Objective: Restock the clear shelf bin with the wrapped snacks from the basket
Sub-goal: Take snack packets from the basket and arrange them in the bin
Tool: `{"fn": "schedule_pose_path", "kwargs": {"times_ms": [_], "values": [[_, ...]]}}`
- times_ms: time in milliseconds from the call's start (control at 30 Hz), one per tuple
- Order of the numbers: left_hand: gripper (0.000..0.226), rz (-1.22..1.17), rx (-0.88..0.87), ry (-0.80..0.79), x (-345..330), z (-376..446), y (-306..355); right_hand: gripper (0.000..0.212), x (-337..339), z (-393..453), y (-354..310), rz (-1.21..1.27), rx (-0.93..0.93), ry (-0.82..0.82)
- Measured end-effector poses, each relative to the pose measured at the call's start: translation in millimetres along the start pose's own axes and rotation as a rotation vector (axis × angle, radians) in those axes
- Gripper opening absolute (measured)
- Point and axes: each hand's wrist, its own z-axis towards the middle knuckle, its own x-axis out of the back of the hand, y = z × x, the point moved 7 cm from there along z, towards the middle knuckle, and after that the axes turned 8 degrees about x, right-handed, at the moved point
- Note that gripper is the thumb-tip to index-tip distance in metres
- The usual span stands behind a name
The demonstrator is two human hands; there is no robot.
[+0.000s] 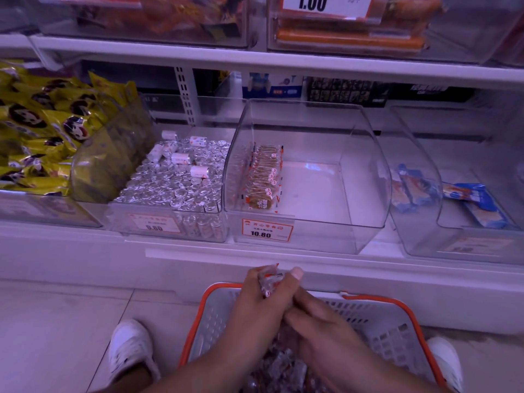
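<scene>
Left hand (263,296) grip closed around wrapped snacks (269,282) above basket (408,310); right hand (317,321) grip unclear, steadying bundle for tidy bin (368,171) row.

- The left hand (263,299) is closing round a wrapped snack (270,282), leaving only its crinkled ends showing.
- The right hand (320,330) is hiding its own fingertips against the left, so its grip is not showing.
- Both forearms are covering most of the snacks in the basket (402,310), whose near rim is running off the bottom edge.
- The small print on the price tag (266,229) is blurring beyond reading.
</scene>
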Motion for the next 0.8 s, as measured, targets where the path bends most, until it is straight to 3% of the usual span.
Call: {"fn": "schedule_pose_path", "kwargs": {"times_ms": [133, 233, 300, 367, 467, 633, 700, 800], "values": [[0.034, -0.116, -0.049, -0.038, -4.6, -5.2, 9.8, 0.067, 10.2, -1.5, -17.2, -0.293, 0.095, 0.085], [0.052, -0.251, -0.024, -0.113, -8.8, -5.9, 7.9, 0.039, 1.5, -6.0, -31.0, -0.550, 0.215, 0.075], [0.064, -0.319, 0.019, -0.149, -11.0, -8.0, 5.1, 0.033, -0.4, -10.2, -37.4, -0.666, 0.292, 0.127], [0.073, -0.286, 0.009, -0.146, -9.9, -8.1, 4.5, 0.038, -4.8, -11.9, -40.3, -0.700, 0.297, 0.102], [0.065, -0.258, -0.022, -0.137, -5.4, -5.8, 8.6, 0.038, -11.7, -12.2, -45.8, -0.729, 0.243, 0.005], [0.059, -0.127, -0.207, -0.269, 0.1, -12.6, 43.9, 0.042, -22.9, -15.2, -102.0, -0.806, 0.438, 0.035], [0.062, -0.023, -0.402, -0.177, 23.7, -9.6, 71.7, 0.040, -21.8, -6.3, -142.7, -0.859, 0.532, 0.087], [0.038, 0.109, -0.653, 0.200, 81.3, 2.7, 106.7, 0.032, -17.8, 36.0, -193.1, -1.031, 0.535, 0.113]]}}
